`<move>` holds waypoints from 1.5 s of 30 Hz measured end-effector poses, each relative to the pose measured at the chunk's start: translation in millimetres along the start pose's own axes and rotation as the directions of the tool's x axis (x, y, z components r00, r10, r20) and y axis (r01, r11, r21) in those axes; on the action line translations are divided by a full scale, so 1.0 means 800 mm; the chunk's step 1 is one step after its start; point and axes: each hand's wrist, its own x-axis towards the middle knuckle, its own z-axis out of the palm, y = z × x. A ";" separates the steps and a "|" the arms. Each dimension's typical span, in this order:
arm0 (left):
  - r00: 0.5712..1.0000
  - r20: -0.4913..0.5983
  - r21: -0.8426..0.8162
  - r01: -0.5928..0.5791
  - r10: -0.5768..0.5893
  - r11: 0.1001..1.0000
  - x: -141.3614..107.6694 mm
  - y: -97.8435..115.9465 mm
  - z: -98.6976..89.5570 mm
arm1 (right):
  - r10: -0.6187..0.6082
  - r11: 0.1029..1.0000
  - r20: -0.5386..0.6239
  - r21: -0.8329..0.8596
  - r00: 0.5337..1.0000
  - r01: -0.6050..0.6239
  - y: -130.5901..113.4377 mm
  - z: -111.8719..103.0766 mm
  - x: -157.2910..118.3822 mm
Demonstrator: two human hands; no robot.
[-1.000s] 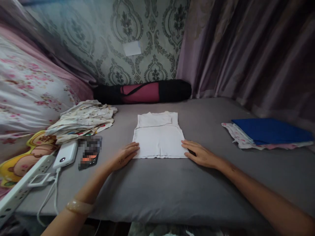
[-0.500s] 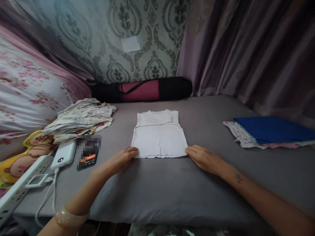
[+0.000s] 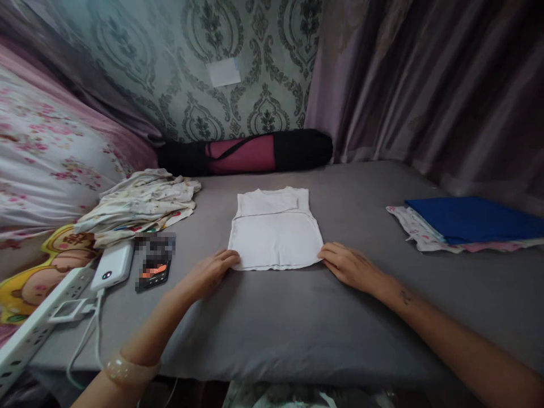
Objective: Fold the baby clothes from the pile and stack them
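A small white shirt (image 3: pixel 276 238) lies flat on the grey bed sheet (image 3: pixel 289 323), its sleeves folded across the upper part. My left hand (image 3: pixel 215 271) pinches the near left corner of its hem. At the near right corner, the fingers of my right hand (image 3: pixel 346 265) are closed on the hem in the same way. Both hands rest low against the sheet, and the fingertips partly hide the corners.
Left are crumpled patterned clothes (image 3: pixel 140 198), a phone (image 3: pixel 155 269), a white power bank (image 3: pixel 113 263) and a power strip (image 3: pixel 40 320) with cables. A folded blue cloth pile (image 3: pixel 476 218) lies right. A black and maroon long bag (image 3: pixel 246 153) lies along the wall.
The view has shifted slightly. Both hands keep their hold on the hem corners, and the shirt lies almost the same as before.
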 end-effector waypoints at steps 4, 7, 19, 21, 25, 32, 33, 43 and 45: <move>1.000 0.009 0.043 -0.027 0.027 0.999 -0.002 -0.012 0.005 | -0.021 0.997 -0.111 0.073 0.994 0.029 0.008 0.013 -0.002; 0.999 -0.038 -0.007 -0.006 0.006 1.000 -0.003 -0.023 0.010 | 0.000 0.985 -0.162 0.171 0.987 0.028 0.016 0.020 -0.003; 0.959 -0.216 -0.170 0.149 -0.184 0.974 -0.010 -0.020 -0.022 | 0.075 0.984 -0.116 0.172 0.990 -0.054 0.020 -0.054 0.001; 0.967 -0.207 -0.153 0.120 -0.150 0.981 -0.014 -0.011 -0.029 | 0.083 0.987 -0.114 0.144 0.990 -0.067 0.015 -0.063 -0.004; 0.985 -0.144 -0.159 0.069 -0.092 0.985 -0.032 0.012 -0.036 | 0.048 0.993 -0.083 0.116 0.995 -0.038 0.005 -0.069 -0.026; 0.984 -0.047 -0.268 0.156 -0.174 0.951 -0.051 0.035 -0.030 | 0.032 0.990 -0.048 0.136 0.998 -0.025 -0.002 -0.060 -0.054; 0.975 -0.064 -0.279 0.188 -0.213 0.942 -0.046 0.033 -0.029 | 0.053 0.988 -0.045 0.147 0.998 -0.046 -0.001 -0.060 -0.050; 0.657 -0.439 -0.598 0.296 -0.613 0.745 0.070 0.001 -0.011 | 0.526 0.841 -0.239 0.285 0.816 -0.459 0.044 -0.038 0.059; 0.595 -0.460 -0.578 0.362 -0.659 0.731 0.093 -0.006 -0.007 | 0.587 0.799 -0.235 0.317 0.774 -0.510 0.056 -0.030 0.083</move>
